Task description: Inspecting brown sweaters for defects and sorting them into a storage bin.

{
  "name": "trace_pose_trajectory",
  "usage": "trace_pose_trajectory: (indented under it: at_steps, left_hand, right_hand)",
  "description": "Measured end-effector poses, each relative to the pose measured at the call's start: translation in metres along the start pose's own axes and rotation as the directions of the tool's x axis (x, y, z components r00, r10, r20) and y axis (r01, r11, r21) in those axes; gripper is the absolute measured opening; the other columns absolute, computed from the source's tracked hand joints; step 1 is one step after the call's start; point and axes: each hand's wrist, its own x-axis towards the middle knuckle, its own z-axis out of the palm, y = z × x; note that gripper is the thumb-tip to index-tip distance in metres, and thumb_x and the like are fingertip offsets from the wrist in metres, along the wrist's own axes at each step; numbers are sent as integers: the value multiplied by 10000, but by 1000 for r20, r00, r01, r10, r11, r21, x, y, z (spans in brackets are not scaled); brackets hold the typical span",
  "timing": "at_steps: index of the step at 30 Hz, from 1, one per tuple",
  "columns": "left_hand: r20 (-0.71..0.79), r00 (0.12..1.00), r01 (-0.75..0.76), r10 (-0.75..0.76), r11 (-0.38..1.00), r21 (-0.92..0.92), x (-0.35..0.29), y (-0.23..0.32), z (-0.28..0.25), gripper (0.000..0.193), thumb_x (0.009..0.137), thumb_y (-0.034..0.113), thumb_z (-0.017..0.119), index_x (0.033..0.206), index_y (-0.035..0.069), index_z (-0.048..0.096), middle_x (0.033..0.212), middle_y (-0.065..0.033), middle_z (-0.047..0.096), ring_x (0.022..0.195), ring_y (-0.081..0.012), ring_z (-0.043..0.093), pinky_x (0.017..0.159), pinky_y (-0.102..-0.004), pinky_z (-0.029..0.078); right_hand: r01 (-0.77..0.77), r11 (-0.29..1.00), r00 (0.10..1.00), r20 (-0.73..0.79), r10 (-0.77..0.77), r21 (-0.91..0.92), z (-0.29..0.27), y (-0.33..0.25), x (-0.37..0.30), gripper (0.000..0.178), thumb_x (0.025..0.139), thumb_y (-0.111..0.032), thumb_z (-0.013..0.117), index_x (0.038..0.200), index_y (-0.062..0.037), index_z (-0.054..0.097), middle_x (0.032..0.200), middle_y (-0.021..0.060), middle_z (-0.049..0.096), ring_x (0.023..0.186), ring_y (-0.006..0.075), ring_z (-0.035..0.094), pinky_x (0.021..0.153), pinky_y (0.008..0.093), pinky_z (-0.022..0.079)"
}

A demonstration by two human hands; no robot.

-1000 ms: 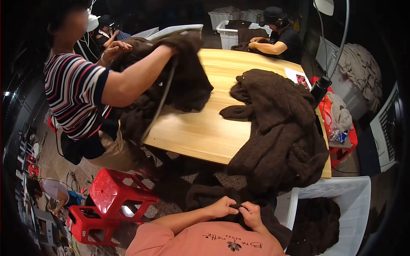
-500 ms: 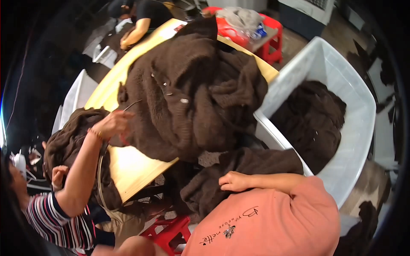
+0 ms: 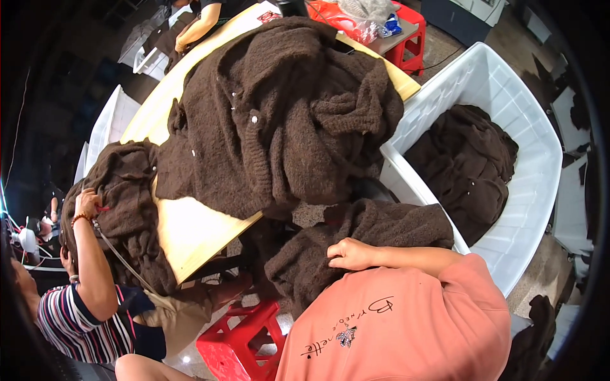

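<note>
My right hand (image 3: 349,254) rests on a bunched brown knit garment (image 3: 394,225) in front of my pink shirt, fingers curled in against the cloth. The fingertips are partly hidden, so how much cloth they grip is unclear. My left hand does not show. Bare skin at the lower left edge belongs to a limb I cannot place. Straight ahead, a large heap of brown knit garments (image 3: 286,120) with pale buttons covers most of the yellow table (image 3: 190,238). Another brown pile (image 3: 121,178) hangs over the table's left end.
At the left, a co-worker in a striped top (image 3: 82,327) has a hand (image 3: 88,204) on the left pile. A white bin (image 3: 530,203) with brown garments stands right. A red stool (image 3: 238,346) is below the table. Another person's arm (image 3: 202,25) reaches in far left.
The co-worker's hand has gone from beside the big heap down and left onto the left pile. My view has shifted slightly. My right hand stays on the garment.
</note>
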Motion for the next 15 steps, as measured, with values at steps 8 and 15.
trace_pose_trajectory:
  at_steps: [8,15]
  left_hand:
    - [81,971,221,-223,975,29,-8,-19,8,103,823,145,493,822,63,431,737,-14,428,623,-124,404,579,-241,337]
    - [145,906,395,-397,918,47,-23,-38,17,137,796,140,530,873,53,457,782,-35,458,684,-146,438,627,-257,361]
  right_hand:
    - [-17,1000,1000,8,17,-8,-3,4,4,191,753,-187,597,751,2,568,642,174,569,602,292,569,576,384,433]
    - [-24,1000,1000,4,24,0,-2,0,5,197,743,-184,597,769,10,574,659,183,577,625,308,581,587,390,441]
